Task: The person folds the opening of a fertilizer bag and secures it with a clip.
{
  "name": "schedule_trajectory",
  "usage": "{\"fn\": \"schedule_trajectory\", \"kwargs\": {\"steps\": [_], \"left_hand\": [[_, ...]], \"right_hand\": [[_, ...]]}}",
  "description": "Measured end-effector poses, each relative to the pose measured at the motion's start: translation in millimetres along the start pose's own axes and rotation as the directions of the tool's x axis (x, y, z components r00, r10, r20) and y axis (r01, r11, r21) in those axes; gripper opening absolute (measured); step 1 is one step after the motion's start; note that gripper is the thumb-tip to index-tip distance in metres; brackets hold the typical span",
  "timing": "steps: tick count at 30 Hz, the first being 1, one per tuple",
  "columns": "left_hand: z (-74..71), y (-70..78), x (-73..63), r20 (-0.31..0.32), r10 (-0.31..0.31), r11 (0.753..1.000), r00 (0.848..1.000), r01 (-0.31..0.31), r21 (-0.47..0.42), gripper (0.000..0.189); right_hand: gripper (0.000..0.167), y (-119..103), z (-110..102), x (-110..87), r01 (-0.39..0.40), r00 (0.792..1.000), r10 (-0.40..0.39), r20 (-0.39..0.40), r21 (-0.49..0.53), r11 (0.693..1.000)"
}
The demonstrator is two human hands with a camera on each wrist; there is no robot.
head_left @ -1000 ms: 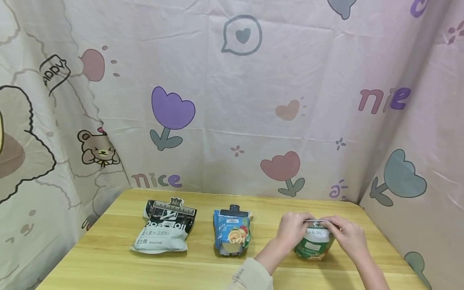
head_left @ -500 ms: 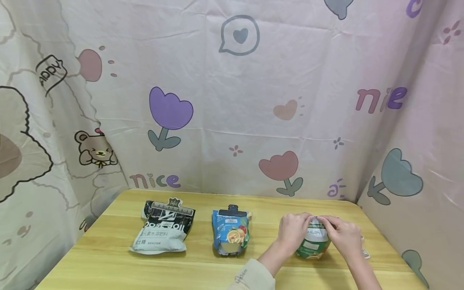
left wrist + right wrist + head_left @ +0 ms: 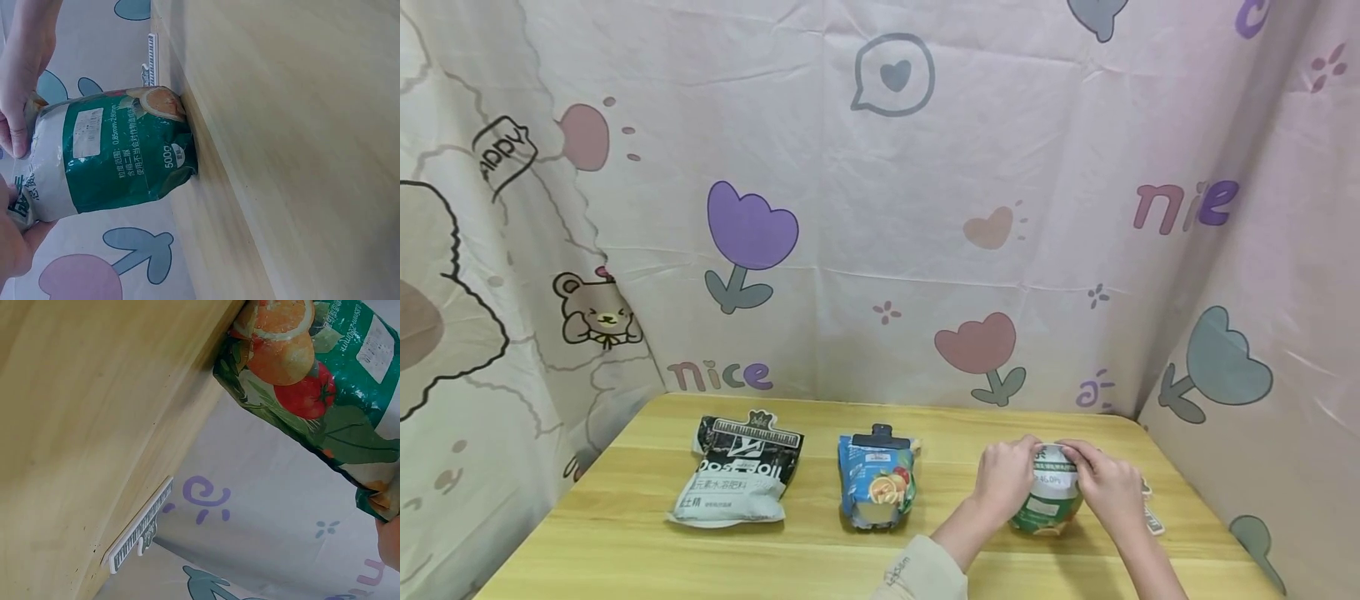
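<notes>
A green and white bag printed with fruit stands upright on the table, its top between both hands. My left hand pinches the bag's left top corner, thumb in front, and my right hand pinches the right top corner. In the left wrist view, the left hand is low and the right hand high, both gripping the bag's top end. Orange and tomato pictures on the bag show in the right wrist view. A white clip with a striped bar lies on the table beside the right hand.
On the wooden table, a blue fruit-print bag with a black clip stands mid-table. Left of it lies a black and white bag with a crown-topped clip. Printed cloth hangs behind and at both sides.
The bag's top has been raised and drawn taut, so more of its white band shows. The right hand has shifted slightly, bringing the white clip into view behind it.
</notes>
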State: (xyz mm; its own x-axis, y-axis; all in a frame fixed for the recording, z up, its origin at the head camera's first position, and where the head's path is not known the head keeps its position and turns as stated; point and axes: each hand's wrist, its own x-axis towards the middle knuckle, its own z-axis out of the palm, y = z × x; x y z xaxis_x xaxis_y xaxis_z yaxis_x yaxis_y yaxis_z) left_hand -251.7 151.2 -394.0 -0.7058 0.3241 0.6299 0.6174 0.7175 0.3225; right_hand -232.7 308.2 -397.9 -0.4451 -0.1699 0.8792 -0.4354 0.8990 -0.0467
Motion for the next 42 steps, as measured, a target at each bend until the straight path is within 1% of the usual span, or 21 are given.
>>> {"fn": "schedule_trajectory", "kwargs": {"steps": [2, 4, 6, 9, 12, 14, 19, 21, 24, 26, 28, 32, 34, 37, 40, 42], "left_hand": [[-1.2, -0.5, -0.7, 0.024, -0.010, 1.000, 1.000, 0.010, -0.009, 0.016], [-1.7, -2.3, -1.5, 0.039, -0.003, 0.999, 0.999, 0.005, -0.035, 0.016], [-2.2, -5.0, -2.0, 0.059, 0.012, 0.997, 0.998, -0.008, -0.073, 0.017], [-3.8, -9.9, -1.4, 0.090, 0.043, 0.989, 0.995, -0.030, -0.144, 0.019], [-6.8, -14.4, 1.1, 0.108, 0.057, 0.982, 0.993, -0.037, -0.183, 0.022], [-7.9, -16.9, 2.7, 0.095, 0.061, 0.976, 0.994, -0.039, -0.216, 0.023], [-6.5, -19.8, 3.3, 0.025, 0.068, 0.960, 0.997, -0.059, -0.273, 0.021], [-5.7, -20.5, 2.6, 0.012, 0.056, 0.955, 0.998, -0.050, -0.291, 0.021], [-5.7, -21.9, 1.6, 0.014, 0.017, 0.948, 1.000, -0.012, -0.319, 0.020], [-6.7, -22.9, 1.0, 0.019, -0.005, 0.944, 1.000, 0.011, -0.329, 0.020], [-7.9, -23.4, 0.7, 0.024, -0.017, 0.945, 1.000, 0.024, -0.325, 0.020], [-9.6, -22.9, -0.3, 0.036, -0.023, 0.946, 0.999, 0.033, -0.322, 0.020], [-10.0, -22.7, -0.6, 0.042, -0.026, 0.943, 0.999, 0.039, -0.332, 0.020], [-10.4, -23.0, -1.3, 0.060, -0.023, 0.934, 0.998, 0.042, -0.354, 0.021], [-11.7, -24.5, -1.5, 0.089, -0.006, 0.929, 0.996, 0.038, -0.367, 0.023], [-12.5, -25.8, -1.4, 0.112, 0.003, 0.928, 0.994, 0.039, -0.371, 0.024]], "right_hand": [[0.006, 0, 0, -0.4, -0.008, 1.000, 0.008, 0.009, -0.005, 1.000], [0.008, 0, 0, -0.9, -0.015, 1.000, 0.015, 0.021, 0.003, 1.000], [0.014, 2, -3, -1.5, -0.025, 0.999, 0.024, 0.034, 0.031, 0.999], [0.015, 3, -9, -1.3, -0.044, 0.998, 0.040, 0.048, 0.079, 0.996], [0.014, 3, -13, 0.6, -0.056, 0.997, 0.050, 0.062, 0.090, 0.994], [0.012, 3, -15, 2.5, -0.050, 0.997, 0.045, 0.068, 0.081, 0.996], [0.008, 2, -14, 5.6, -0.039, 0.995, 0.033, 0.090, 0.062, 0.997], [0.006, 1, -15, 6.3, -0.054, 0.993, 0.046, 0.111, 0.070, 0.996], [0.003, 1, -16, 6.6, -0.093, 0.987, 0.081, 0.141, 0.075, 0.993], [0.003, 1, -17, 6.5, -0.120, 0.982, 0.109, 0.151, 0.065, 0.991], [0.004, 2, -17, 6.0, -0.131, 0.981, 0.123, 0.152, 0.048, 0.990], [0.006, 3, -17, 5.5, -0.137, 0.979, 0.129, 0.157, 0.040, 0.990], [0.009, 5, -18, 4.8, -0.148, 0.977, 0.135, 0.166, 0.066, 0.987], [0.014, 10, -20, 2.0, -0.157, 0.978, 0.140, 0.155, 0.106, 0.982], [0.015, 16, -22, -1.0, -0.144, 0.982, 0.123, 0.146, 0.142, 0.979], [0.013, 20, -22, -1.9, -0.127, 0.985, 0.103, 0.141, 0.172, 0.977]]}}
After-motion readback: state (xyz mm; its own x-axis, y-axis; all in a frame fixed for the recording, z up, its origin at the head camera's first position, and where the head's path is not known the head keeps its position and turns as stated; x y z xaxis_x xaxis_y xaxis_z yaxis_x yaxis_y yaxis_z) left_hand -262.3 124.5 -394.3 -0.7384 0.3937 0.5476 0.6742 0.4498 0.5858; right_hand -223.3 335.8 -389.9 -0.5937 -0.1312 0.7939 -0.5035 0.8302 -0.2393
